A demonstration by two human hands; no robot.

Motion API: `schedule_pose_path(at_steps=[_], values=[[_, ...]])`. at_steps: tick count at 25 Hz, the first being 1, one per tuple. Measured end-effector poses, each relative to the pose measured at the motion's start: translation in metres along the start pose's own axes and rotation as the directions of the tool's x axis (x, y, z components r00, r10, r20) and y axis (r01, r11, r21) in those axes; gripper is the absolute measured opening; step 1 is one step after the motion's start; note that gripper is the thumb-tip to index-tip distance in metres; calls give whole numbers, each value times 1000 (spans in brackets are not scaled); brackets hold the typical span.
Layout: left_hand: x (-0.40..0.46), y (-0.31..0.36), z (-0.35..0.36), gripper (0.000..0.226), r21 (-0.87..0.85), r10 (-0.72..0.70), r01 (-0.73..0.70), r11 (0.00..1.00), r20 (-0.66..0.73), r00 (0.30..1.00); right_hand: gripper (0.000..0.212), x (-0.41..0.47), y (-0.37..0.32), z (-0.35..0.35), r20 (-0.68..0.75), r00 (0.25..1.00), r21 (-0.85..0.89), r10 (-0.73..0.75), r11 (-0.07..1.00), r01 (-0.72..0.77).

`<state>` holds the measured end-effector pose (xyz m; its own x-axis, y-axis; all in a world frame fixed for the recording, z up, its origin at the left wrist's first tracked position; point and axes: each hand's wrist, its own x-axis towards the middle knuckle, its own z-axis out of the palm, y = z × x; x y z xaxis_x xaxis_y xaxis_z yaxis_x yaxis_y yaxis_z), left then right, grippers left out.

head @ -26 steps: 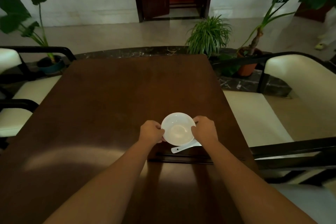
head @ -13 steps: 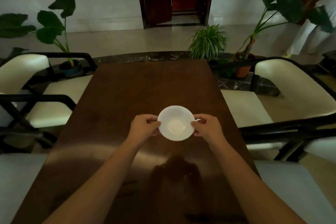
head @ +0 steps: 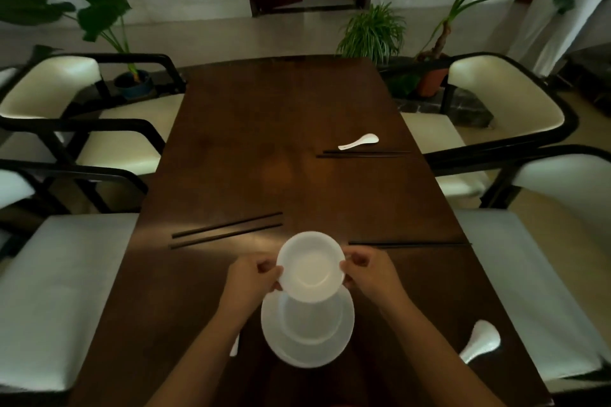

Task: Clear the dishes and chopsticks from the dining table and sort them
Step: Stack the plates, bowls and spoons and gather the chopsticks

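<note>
Now both hands (head: pixel 254 277) (head: pixel 372 274) grip the bowl (head: pixel 309 271), carried nearer; it hovers over stacked plates (head: pixel 307 340).

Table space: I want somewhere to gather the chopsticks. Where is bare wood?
The far end of the table, beyond the spoon, is bare, as is the left-centre strip above the left chopsticks. It is crowded near the plate stack, where both hands hold the bowl.
</note>
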<state>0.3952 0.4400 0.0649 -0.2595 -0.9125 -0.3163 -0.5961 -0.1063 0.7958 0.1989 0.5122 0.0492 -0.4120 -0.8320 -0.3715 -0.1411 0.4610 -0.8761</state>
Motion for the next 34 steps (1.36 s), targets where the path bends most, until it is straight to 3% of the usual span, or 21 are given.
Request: schedule_pose_path(at_steps=[4,8,17,22,24,26,28,31,34], values=[[-22,-28,16,19,77,-6,5,997,8,1000,27,-18,37,16,10,997,-140,73,988,-70],[-28,-38,23,21,135,-4,4,991,-1,1000,30,-21,50,21,-30,994,-169,109,979,-112],[-31,-48,28,17,198,-3,10,980,-38,999,20,-22,61,29,-48,999,-331,25,943,-40],[-30,-56,29,15,207,23,-10,978,-61,998,21,-29,69,17,-114,992,-293,60,952,-92],[-30,-66,26,17,201,29,-1,979,-135,990,25,-37,87,-6,-322,944,-290,77,941,-176],[-31,-79,20,20,248,36,32,968,-264,964,34,-49,112,-36,-572,810,-258,130,909,-328],[-35,-93,16,30,328,32,83,941,-330,943,47,-59,130,-58,-715,670,-200,201,859,-471],[-37,-112,11,54,420,-100,204,884,-257,961,64,-64,142,-66,-741,598,-115,305,820,-561],[-40,-123,11,62,519,-171,224,825,-149,974,66,-66,145,-59,-707,621,-85,338,832,-549]])
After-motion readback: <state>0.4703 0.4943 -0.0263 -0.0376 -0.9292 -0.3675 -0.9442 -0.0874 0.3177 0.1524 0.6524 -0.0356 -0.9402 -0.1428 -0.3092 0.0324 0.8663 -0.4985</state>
